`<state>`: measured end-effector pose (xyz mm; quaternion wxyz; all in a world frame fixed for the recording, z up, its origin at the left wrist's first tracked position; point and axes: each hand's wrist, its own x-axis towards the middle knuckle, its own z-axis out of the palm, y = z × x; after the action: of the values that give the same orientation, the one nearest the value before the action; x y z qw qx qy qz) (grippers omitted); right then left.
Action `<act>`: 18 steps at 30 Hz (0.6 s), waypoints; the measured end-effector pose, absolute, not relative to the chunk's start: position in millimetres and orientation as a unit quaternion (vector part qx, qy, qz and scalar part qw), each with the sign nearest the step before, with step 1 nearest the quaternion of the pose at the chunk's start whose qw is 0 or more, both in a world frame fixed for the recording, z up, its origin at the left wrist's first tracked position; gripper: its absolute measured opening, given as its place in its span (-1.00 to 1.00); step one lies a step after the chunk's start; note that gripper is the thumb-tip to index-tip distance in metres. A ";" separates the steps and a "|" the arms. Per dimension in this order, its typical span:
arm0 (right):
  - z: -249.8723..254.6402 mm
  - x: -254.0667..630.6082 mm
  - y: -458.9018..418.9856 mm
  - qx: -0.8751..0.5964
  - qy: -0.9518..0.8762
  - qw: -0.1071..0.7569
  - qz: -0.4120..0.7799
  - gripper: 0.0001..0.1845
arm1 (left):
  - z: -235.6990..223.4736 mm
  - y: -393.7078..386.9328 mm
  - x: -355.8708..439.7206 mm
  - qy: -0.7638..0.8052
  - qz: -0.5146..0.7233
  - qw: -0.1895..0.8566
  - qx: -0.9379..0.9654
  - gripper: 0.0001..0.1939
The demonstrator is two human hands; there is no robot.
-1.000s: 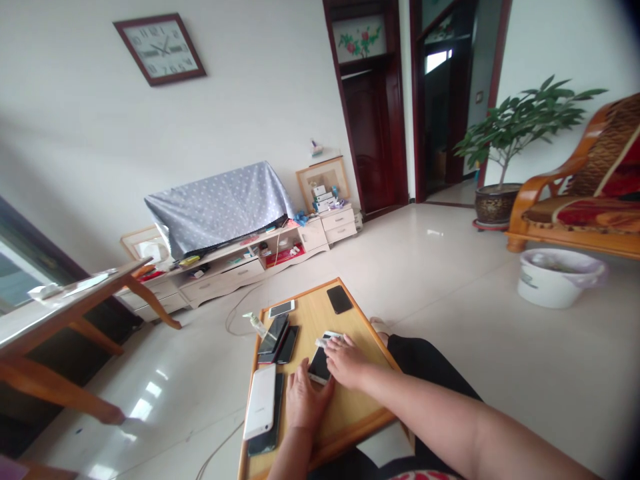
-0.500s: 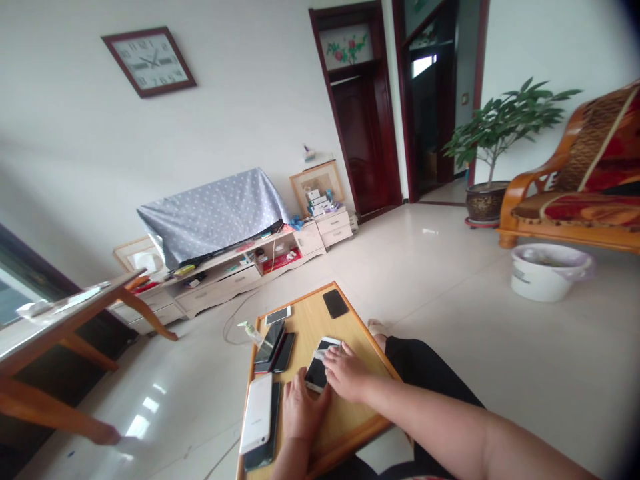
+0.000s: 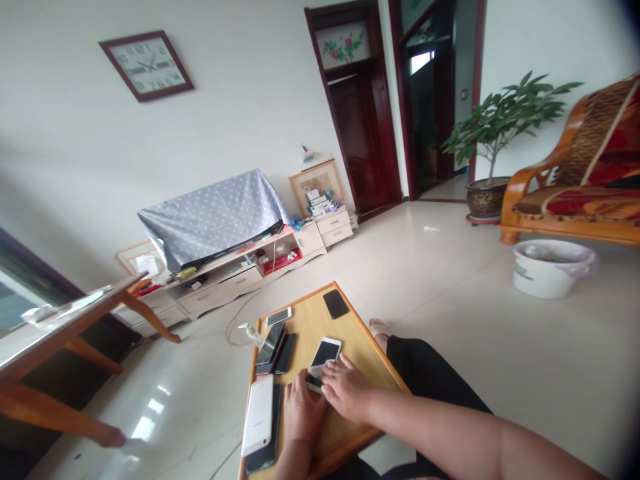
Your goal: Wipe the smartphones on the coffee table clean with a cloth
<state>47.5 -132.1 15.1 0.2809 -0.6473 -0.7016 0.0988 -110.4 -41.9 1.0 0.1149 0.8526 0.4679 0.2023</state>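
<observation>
R hand (image 3: 346, 389) presses a pale cloth (image 3: 325, 369) onto white-framed smartphone (image 3: 327, 352), flat mid-desk (image 3: 305, 327); L hand (image 3: 303, 408) grips its near end. White-backed phone (image 3: 259, 415) lies L of the hands, partly atop a dark phone (image 3: 277, 427); pump bottle (image 3: 254, 334) near far-L edge.

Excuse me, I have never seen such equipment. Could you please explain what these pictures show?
There is no machine: these are a person's bare hands, and every picture comes from one camera worn on the head, looking forward and down. On the small wooden table lie several phones, including a black phone in the far corner and a large white phone at the left. The left hand touches the near end of the white-framed phone; the right hand presses something pale, perhaps a cloth, on it.
</observation>
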 end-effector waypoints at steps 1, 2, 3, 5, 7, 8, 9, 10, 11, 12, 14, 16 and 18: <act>18.0 53.4 -126.9 -0.659 -0.690 0.281 0.097 -0.46 | 0.4 -42.0 -110.1 0.466 0.206 0.112 0.853 -0.38; 20.5 58.7 -121.4 -0.674 -0.677 0.281 0.095 -0.46 | -0.3 -41.9 -110.0 0.464 0.210 0.109 0.854 -0.35; 22.4 62.3 -116.4 -0.688 -0.663 0.279 0.093 -0.46 | -1.2 -41.7 -110.0 0.462 0.213 0.105 0.854 -0.32; 23.5 61.4 -111.2 -0.706 -0.647 0.273 0.092 -0.44 | -3.3 -40.6 -111.0 0.459 0.213 0.100 0.857 -0.32; 21.8 49.9 -113.8 -0.692 -0.663 0.269 0.095 -0.39 | -5.6 -38.8 -113.4 0.456 0.210 0.098 0.859 -0.40; 20.8 42.3 -117.3 -0.676 -0.678 0.270 0.097 -0.37 | -6.6 -37.8 -114.9 0.453 0.207 0.099 0.861 -0.44; 20.1 34.9 -121.4 -0.659 -0.694 0.273 0.098 -0.36 | -7.4 -36.8 -116.4 0.449 0.204 0.102 0.864 -0.45; 20.0 28.9 -125.2 -0.642 -0.709 0.276 0.100 -0.36 | -8.1 -36.0 -117.7 0.445 0.201 0.105 0.866 -0.45; 20.8 25.3 -127.8 -0.629 -0.720 0.276 0.102 -0.36 | -8.5 -35.4 -118.5 0.444 0.198 0.107 0.867 -0.44; 22.4 24.4 -128.8 -0.621 -0.728 0.272 0.105 -0.38 | -8.7 -35.1 -118.8 0.445 0.197 0.107 0.867 -0.43; 27.3 29.9 -125.5 -0.621 -0.731 0.260 0.107 -0.41 | -8.4 -35.5 -117.7 0.449 0.203 0.104 0.864 -0.43; 32.4 40.1 -117.9 -0.642 -0.716 0.251 0.106 -0.43 | -7.6 -36.8 -115.1 0.450 0.216 0.101 0.861 -0.41; 35.3 46.7 -111.8 -0.669 -0.693 0.246 0.104 -0.43 | -6.9 -38.2 -112.8 0.451 0.224 0.103 0.858 -0.34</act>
<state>46.7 -111.8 35.3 0.2461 -0.6691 -0.6934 0.1044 -112.8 -38.2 -6.9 0.1029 0.8576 0.4512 0.2243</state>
